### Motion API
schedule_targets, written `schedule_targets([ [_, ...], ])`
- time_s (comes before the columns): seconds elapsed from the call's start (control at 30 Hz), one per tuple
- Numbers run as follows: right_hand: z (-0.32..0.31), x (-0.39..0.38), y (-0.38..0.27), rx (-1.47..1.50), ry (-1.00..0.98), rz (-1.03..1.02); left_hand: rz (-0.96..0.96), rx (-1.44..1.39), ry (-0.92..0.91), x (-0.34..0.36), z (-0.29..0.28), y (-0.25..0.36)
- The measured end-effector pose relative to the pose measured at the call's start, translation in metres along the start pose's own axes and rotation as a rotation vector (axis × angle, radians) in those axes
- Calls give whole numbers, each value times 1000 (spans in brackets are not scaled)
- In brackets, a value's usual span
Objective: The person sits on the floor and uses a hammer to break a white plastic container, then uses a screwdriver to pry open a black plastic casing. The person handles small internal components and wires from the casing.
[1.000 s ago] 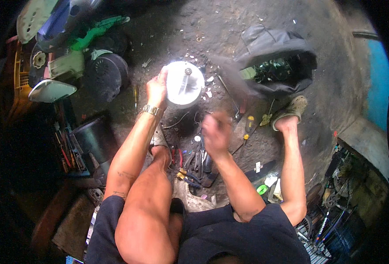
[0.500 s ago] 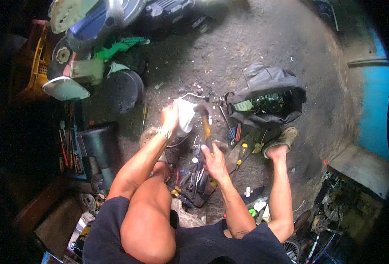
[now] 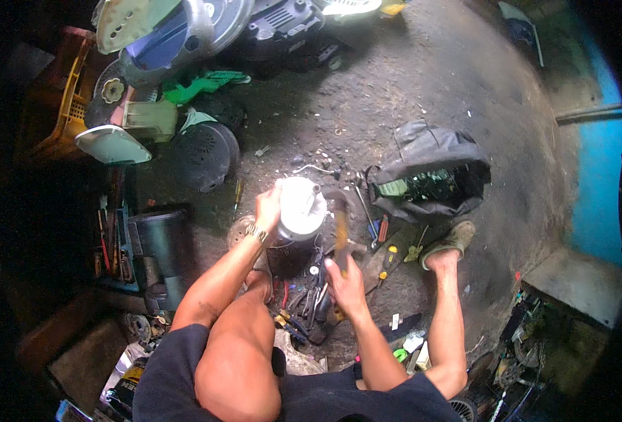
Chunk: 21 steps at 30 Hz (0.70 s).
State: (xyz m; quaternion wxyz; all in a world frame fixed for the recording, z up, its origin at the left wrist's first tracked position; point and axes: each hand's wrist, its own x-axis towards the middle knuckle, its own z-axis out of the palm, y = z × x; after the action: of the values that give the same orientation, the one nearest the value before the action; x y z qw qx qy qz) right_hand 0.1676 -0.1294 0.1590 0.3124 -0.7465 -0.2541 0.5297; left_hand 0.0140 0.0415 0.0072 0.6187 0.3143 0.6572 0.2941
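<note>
My left hand (image 3: 268, 207) grips the left edge of a round white part (image 3: 301, 211) with a small metal stub on top. A dark cylindrical body (image 3: 292, 254) shows below it. My right hand (image 3: 347, 285) is closed round the yellow-and-black handle of a hammer (image 3: 341, 235), whose blurred head is beside the white part's right side. Screwdrivers (image 3: 389, 261), pliers (image 3: 288, 325) and small loose pieces lie on the floor around my feet.
A black open bag (image 3: 434, 137) with parts inside sits at the right. Plastic housings (image 3: 205, 158) and a yellow crate (image 3: 72, 102) crowd the upper left. A tool tray (image 3: 131, 281) and black cylinder (image 3: 159, 246) stand left. A blue wall (image 3: 595, 190) is far right.
My right hand, empty-looking and blurred a second ago, now holds the hammer. The white part tilted, then came back face up. The view has shifted, so the scene sits lower.
</note>
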Motion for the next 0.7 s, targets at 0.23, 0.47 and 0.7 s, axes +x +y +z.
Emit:
schedule_targets([
  [0.23,-14,-20,103,-152,532,-201,-353,-687,-427,-55,-25,50],
  [0.47,-47,-25,158,-777,571,113,-622,-996,-541,-72,-50,47],
  [0.7,-22,-2,-49,296,-21,-346,-600,-970,-703,-69,-62,33],
])
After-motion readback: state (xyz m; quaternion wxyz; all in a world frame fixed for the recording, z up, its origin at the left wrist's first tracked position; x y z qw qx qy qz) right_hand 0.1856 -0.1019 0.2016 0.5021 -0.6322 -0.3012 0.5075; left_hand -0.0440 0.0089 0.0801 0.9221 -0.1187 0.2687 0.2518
